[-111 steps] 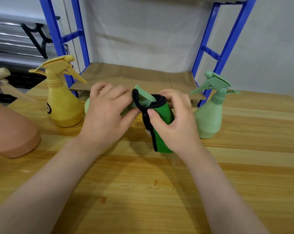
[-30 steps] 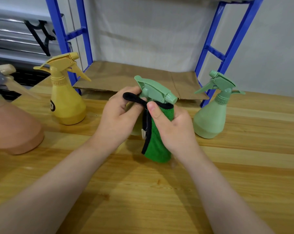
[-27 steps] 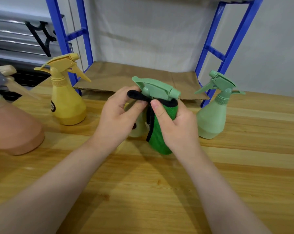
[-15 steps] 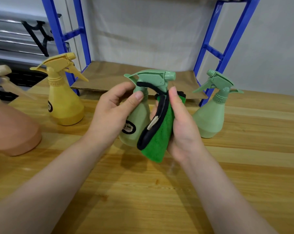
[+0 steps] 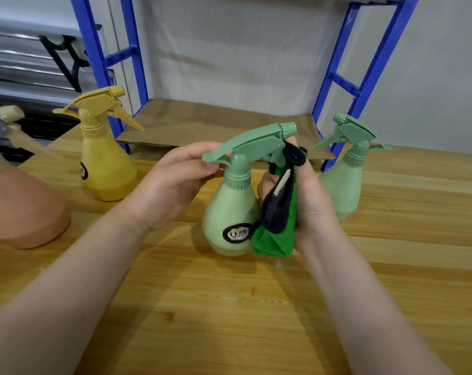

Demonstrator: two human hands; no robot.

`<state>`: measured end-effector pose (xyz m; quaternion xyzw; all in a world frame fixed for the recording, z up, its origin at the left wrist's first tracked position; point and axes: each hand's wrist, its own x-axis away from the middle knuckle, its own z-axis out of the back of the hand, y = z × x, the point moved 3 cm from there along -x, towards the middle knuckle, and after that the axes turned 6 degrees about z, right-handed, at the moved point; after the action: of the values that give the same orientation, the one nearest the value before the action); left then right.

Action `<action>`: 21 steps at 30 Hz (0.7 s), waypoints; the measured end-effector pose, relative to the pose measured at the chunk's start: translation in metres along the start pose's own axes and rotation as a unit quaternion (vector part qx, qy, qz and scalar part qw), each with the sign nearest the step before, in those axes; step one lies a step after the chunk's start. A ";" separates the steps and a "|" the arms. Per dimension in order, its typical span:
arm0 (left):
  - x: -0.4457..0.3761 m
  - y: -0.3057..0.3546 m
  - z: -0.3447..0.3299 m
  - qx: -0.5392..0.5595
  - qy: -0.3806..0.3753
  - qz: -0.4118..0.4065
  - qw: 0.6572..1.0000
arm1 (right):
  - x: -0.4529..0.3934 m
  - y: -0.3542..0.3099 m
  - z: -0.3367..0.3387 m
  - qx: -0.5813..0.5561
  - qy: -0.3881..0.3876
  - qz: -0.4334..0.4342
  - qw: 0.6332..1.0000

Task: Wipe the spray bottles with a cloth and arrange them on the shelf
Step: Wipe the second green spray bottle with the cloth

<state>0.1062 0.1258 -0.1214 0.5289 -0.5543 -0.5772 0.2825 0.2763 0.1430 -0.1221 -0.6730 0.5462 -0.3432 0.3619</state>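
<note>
Green spray bottle (image 5: 230,212) in the middle of the frame now stands up straight just above the tabletop (image 5: 229,307), my left hand (image 5: 172,185) pinching its top, my right hand (image 5: 309,201) moving the cloth (image 5: 276,226) off to its side, so shelf (image 5: 202,123) comes next, I think.

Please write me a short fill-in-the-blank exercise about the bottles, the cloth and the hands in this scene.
1. The right hand holds a green ____ against the held bottle.
2. The left hand grips that bottle near its ____.
3. The bottle by the blue shelf post is ____.
4. The brown shelf board carries ____ bottles.

Missing words: cloth; neck; yellow; no
</note>
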 end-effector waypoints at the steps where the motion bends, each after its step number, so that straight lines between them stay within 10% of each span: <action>1: 0.002 0.002 0.000 -0.008 -0.028 0.003 1.000 | 0.001 0.000 -0.001 0.005 -0.029 -0.022 0.999; 13: 0.011 -0.001 -0.014 -0.121 -0.191 0.089 0.970 | 0.013 -0.001 -0.006 0.082 -0.087 -0.070 0.990; 21: 0.007 0.000 -0.008 -0.094 -0.130 0.048 0.986 | 0.007 -0.009 0.002 0.303 0.053 0.253 0.917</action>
<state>0.1114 0.1167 -0.1227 0.3928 -0.5544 -0.6766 0.2839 0.2833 0.1380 -0.1145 -0.3513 0.5862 -0.4243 0.5941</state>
